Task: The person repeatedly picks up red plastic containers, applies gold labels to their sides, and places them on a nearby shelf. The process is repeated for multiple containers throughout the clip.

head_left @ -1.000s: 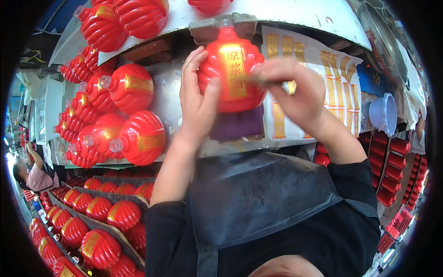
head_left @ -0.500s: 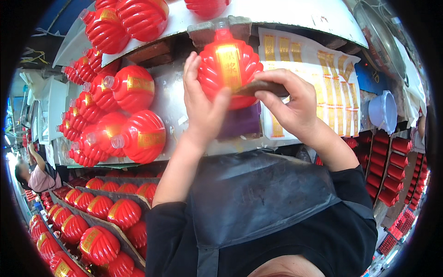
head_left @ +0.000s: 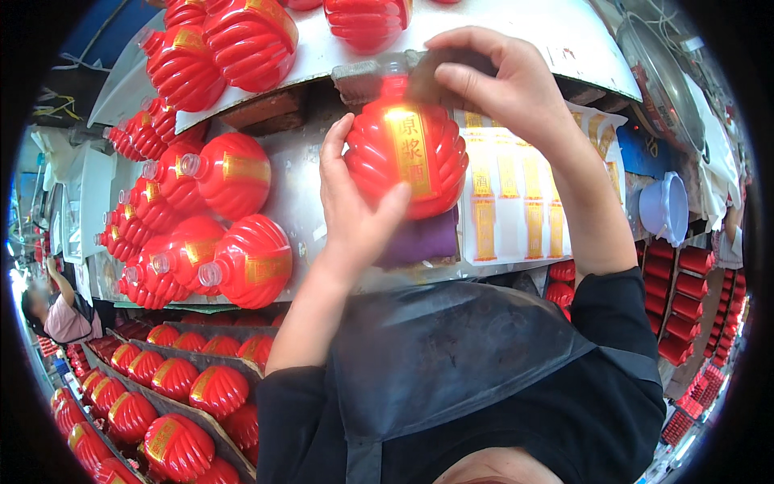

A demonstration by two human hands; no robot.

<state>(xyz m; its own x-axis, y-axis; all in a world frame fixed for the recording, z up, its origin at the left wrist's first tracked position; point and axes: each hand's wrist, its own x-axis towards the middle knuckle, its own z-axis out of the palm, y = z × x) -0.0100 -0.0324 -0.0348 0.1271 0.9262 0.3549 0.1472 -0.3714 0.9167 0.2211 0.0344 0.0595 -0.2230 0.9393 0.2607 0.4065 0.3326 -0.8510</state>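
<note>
A glossy red ribbed bottle (head_left: 447,153) lies in front of me, its clear neck resting on a grey notched block (head_left: 359,82). A gold label (head_left: 413,149) runs down its front. My left hand (head_left: 351,202) holds the bottle's left side, fingers along the ribs and thumb near the label's lower part. Above the bottle's upper right, my right hand (head_left: 508,85) pinches a dark flat pad (head_left: 439,73) between thumb and fingers, close to the neck. Purple cloth (head_left: 419,240) lies under the bottle. Right of it is a white sheet of gold labels (head_left: 508,242), partly behind my right forearm.
Several red bottles (head_left: 242,173) crowd the table's left side. More stand on a white shelf (head_left: 516,32) at the far side. Racks at lower left hold labelled red bottles (head_left: 177,444). A pale blue bucket (head_left: 665,208) is at right. Another person (head_left: 68,319) is at far left.
My right hand has carried the dark pad up from the label's lower end to near the bottle's neck. My left hand stays at the bottle's left side.
</note>
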